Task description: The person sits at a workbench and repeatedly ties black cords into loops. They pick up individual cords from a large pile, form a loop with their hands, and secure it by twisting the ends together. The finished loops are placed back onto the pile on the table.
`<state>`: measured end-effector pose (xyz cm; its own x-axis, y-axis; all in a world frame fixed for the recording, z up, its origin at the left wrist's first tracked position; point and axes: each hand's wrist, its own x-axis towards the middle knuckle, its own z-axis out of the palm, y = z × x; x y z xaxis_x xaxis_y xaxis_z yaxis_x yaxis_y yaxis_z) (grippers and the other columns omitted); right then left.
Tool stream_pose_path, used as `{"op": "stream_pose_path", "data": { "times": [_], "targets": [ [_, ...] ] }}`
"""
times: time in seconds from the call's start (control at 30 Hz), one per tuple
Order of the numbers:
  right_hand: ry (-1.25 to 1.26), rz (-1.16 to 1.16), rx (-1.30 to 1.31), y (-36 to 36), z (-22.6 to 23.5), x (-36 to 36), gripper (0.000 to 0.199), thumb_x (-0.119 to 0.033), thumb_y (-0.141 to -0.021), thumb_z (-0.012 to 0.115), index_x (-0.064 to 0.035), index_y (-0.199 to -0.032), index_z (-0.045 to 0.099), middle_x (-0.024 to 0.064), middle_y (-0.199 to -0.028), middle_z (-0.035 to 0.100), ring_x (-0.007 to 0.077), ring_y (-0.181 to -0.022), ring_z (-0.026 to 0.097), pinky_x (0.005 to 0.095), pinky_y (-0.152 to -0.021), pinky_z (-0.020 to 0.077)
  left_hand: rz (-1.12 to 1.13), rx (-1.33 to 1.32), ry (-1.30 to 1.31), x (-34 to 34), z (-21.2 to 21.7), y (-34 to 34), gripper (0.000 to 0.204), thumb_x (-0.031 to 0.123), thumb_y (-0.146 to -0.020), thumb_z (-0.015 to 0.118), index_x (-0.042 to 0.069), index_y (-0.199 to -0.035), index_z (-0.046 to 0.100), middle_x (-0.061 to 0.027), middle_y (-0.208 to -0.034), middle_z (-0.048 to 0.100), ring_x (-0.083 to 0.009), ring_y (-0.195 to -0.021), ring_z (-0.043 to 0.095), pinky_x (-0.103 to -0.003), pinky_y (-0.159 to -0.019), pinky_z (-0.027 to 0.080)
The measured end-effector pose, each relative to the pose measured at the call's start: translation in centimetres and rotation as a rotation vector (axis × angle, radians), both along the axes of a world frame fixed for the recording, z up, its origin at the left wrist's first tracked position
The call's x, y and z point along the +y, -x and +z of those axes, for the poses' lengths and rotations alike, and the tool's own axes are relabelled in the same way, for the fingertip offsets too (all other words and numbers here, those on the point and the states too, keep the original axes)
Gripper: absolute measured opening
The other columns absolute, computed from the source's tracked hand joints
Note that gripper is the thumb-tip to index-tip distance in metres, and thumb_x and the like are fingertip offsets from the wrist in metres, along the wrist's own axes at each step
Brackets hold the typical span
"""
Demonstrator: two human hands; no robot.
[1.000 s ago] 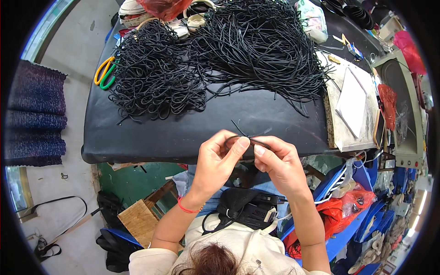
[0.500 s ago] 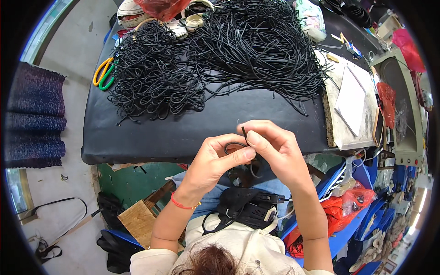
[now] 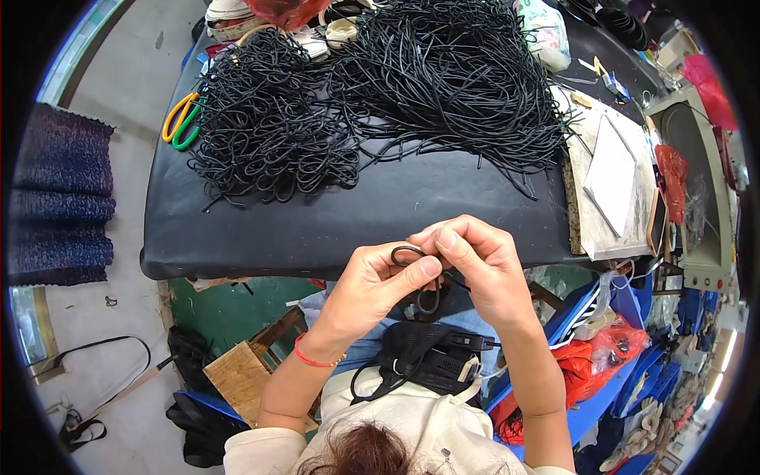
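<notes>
Over the table's front edge, both my hands pinch one short black cord (image 3: 406, 251) that is bent into a loop. My left hand (image 3: 372, 281) grips it between thumb and forefinger, the loop rising above the thumb. Close against it, my right hand (image 3: 480, 257) has thumb and fingertips pressed together on the same cord, and its end is hidden there. More of the cord curls down below the fingers. Beyond my hands lie a heap of looped black cords (image 3: 273, 127) at the left and a larger heap of long, straighter black cords (image 3: 459, 87) at the right.
Scissors with yellow and green handles (image 3: 184, 123) lie by the left heap on the black table (image 3: 214, 241). A worn board (image 3: 582, 214) bearing a white sheet (image 3: 611, 178) sits on the right. Red plastic bags (image 3: 606, 348) hang low at my right; a wooden stool (image 3: 237, 380) stands lower left.
My right hand has shifted slightly right and down, its fingers closing over the cord end that stuck up before. The cord's lower curl now hangs differently beneath my fingers.
</notes>
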<state>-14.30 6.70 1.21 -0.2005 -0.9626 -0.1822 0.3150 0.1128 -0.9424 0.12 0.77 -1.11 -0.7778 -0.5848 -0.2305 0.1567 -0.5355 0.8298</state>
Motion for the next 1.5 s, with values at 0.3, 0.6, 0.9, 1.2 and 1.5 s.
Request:
{"op": "stream_pose_path", "data": {
  "times": [0.3,0.6,0.9,1.2,1.5],
  "targets": [
    [-0.102,-0.013,0.109,0.2,0.2,-0.3,0.025,-0.022,-0.092,0.052,0.0019,-0.088,0.058,0.0045,-0.077,0.060,0.0062,-0.065,0.054,0.0198,-0.060,0.0449,0.037,0.026,-0.004,0.7,-1.0,0.4,0.021,0.012,-0.087,0.060,-0.001,-0.103,0.062,-0.0017,-0.086,0.063,-0.0049,-0.075,0.055,-0.020,-0.070,0.045],
    [-0.093,-0.166,0.153,0.0,-0.4,2.6,0.018,-0.007,-0.086,0.060,0.0018,-0.101,0.058,0.0038,-0.091,0.061,0.0083,-0.083,0.057,0.0216,-0.073,0.0458,0.270,0.072,-0.128,0.9,-0.4,1.5,0.020,0.004,-0.086,0.058,-0.004,-0.104,0.059,-0.0114,-0.089,0.064,-0.0143,-0.080,0.063,-0.027,-0.073,0.055],
    [-0.036,-0.085,0.209,0.4,-0.4,2.6,0.012,-0.002,-0.086,0.056,0.0034,-0.096,0.060,0.0034,-0.086,0.057,0.0073,-0.077,0.055,0.0210,-0.068,0.0450,0.253,0.006,0.029,1.1,-0.1,1.3,0.017,0.003,-0.085,0.060,-0.005,-0.100,0.060,-0.0098,-0.085,0.064,-0.0120,-0.075,0.063,-0.024,-0.069,0.053],
    [-0.156,0.017,0.082,1.3,-0.8,2.8,0.018,-0.010,-0.090,0.053,0.0007,-0.102,0.059,0.0015,-0.085,0.055,0.0048,-0.073,0.051,0.0182,-0.063,0.0406,0.157,-0.017,-0.038,0.2,-0.2,0.8,0.019,0.006,-0.085,0.060,-0.005,-0.101,0.059,-0.0119,-0.086,0.064,-0.0143,-0.075,0.063,-0.026,-0.069,0.054],
    [-0.158,-0.114,0.365,2.3,-1.6,0.7,0.022,-0.020,-0.090,0.054,0.0001,-0.096,0.061,0.0043,-0.078,0.056,0.0107,-0.068,0.053,0.0240,-0.062,0.0438,0.211,-0.149,0.188,-1.5,0.2,0.2,0.013,0.006,-0.086,0.059,-0.002,-0.095,0.061,-0.0049,-0.083,0.062,-0.0088,-0.072,0.059,-0.022,-0.066,0.050]
  ]
}}
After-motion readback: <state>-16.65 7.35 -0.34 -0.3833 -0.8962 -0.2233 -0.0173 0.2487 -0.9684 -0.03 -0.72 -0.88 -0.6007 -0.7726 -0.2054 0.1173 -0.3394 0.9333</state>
